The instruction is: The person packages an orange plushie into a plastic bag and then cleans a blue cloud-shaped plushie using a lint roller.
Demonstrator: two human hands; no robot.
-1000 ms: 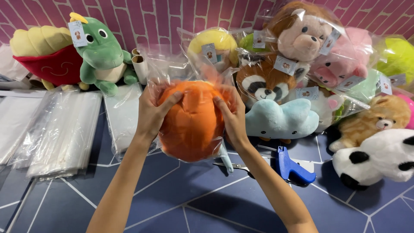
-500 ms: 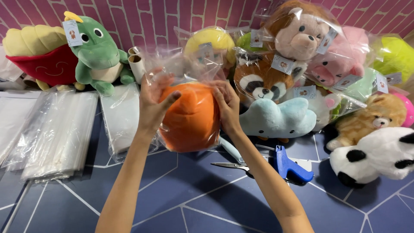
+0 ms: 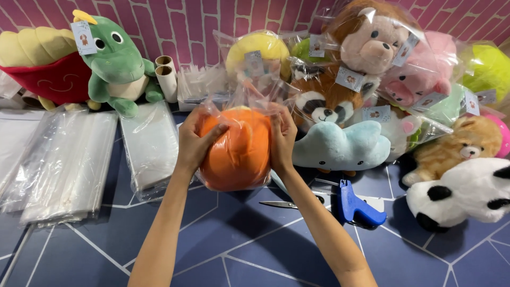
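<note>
An orange plush toy point(image 3: 239, 151) sits inside a clear plastic bag point(image 3: 241, 95) held above the blue tiled floor. My left hand point(image 3: 194, 141) grips its left side through the plastic. My right hand point(image 3: 281, 138) grips its right side, fingers up near the bag's open top. The loose bag mouth stands up above the toy.
Stacks of clear bags point(image 3: 64, 159) lie at the left, another stack point(image 3: 151, 146) beside them. A green dinosaur plush point(image 3: 114, 66) and many bagged plush toys point(image 3: 366, 37) line the pink brick wall. A blue tagging gun point(image 3: 356, 204) and scissors point(image 3: 289, 203) lie on the floor at right.
The bagged orange toy has moved a little away from me and my hands have shifted up its sides toward the bag's top.
</note>
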